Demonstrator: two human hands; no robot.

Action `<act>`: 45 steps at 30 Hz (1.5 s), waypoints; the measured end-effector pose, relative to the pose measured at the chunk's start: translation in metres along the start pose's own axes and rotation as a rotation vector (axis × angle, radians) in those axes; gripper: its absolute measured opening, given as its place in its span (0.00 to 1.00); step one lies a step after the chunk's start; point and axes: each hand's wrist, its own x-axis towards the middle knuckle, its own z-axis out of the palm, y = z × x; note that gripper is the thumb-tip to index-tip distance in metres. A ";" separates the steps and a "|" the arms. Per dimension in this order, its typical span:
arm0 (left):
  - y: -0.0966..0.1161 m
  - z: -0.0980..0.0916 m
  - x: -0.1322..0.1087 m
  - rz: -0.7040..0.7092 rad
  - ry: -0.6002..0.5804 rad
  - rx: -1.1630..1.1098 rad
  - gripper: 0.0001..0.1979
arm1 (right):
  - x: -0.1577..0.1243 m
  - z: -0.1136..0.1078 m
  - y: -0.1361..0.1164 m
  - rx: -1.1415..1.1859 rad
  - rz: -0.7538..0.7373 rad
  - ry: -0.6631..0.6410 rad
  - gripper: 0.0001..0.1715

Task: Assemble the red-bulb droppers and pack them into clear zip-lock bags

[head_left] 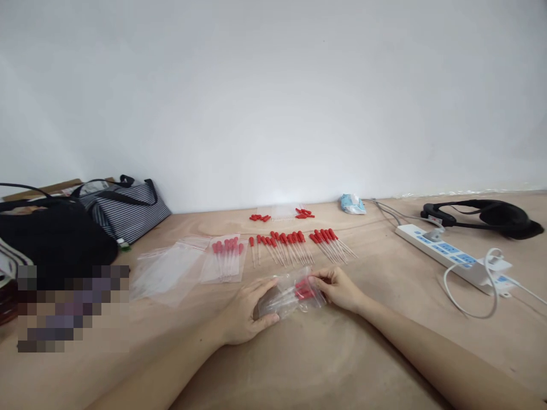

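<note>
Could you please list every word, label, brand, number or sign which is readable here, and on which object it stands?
No text can be read.
Black headset: a small label, too small to read.
White power strip: blue markings, no legible characters.
Blue-and-white pack: any print is too blurred.
Foremost clear bag: no lettering visible.

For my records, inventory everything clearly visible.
Dropper-filled plastic bags: at least two, clear, centre
Flat plastic bags: several, clear, left
Loose droppers: many, red-topped, centre
Small pieces: several, red, rear
Soft packet: one, blue-white, rear
Power strip: one, white, right
Cables: several, white, right
Headset-like object: one, black, right
Striped bag: one, black-white, left
Fabric bag: one, black, left
Small object: one, green, left
Tabletop: one, brown, below
Wall: one, white, behind
Left hand: one, centre
Right hand: one, centre
</note>
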 end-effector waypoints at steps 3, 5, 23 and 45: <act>-0.001 0.000 0.000 -0.023 -0.014 0.013 0.29 | 0.001 -0.001 0.000 0.030 0.014 -0.093 0.24; 0.000 0.000 0.000 -0.020 -0.011 0.010 0.29 | 0.001 -0.002 0.001 0.003 0.021 -0.125 0.25; 0.001 -0.002 0.002 0.064 0.002 -0.020 0.25 | -0.002 -0.019 0.001 -0.268 -0.095 -0.165 0.20; 0.000 0.001 0.000 0.239 0.006 -0.057 0.16 | 0.095 -0.020 -0.023 -0.846 -0.029 0.551 0.13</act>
